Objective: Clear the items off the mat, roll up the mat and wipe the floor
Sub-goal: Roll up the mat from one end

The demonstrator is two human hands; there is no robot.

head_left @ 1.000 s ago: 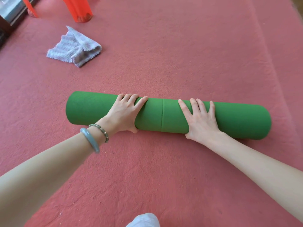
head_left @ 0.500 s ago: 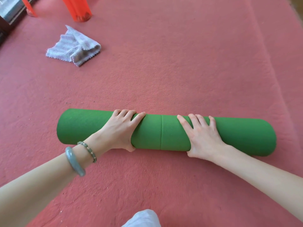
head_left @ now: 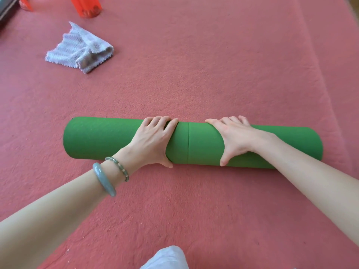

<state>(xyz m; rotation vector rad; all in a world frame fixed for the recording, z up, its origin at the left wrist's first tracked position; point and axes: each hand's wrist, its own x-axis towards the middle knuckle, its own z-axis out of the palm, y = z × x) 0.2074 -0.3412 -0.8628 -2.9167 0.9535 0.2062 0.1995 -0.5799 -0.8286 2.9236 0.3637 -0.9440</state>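
Note:
The green mat (head_left: 97, 140) lies fully rolled into a thick tube across the red carpet (head_left: 194, 74). My left hand (head_left: 153, 142) clasps the roll left of its middle seam, with the fingers curled over the far side and the thumb down the near side. My right hand (head_left: 237, 138) clasps it just right of the seam in the same way. A pale grey cloth (head_left: 81, 49) lies crumpled on the carpet, far to the upper left of the roll.
Two red plastic stool legs (head_left: 87, 6) stand at the top left, beyond the cloth. A dark edge runs along the top-left corner. My knee in white fabric (head_left: 167, 257) shows at the bottom centre. Carpet stretches right and beyond the roll.
The roll came toward me, then went back a little. Both hands went from lying flat on top to clasping it, fingers over the far side, thumbs spread on the near side.

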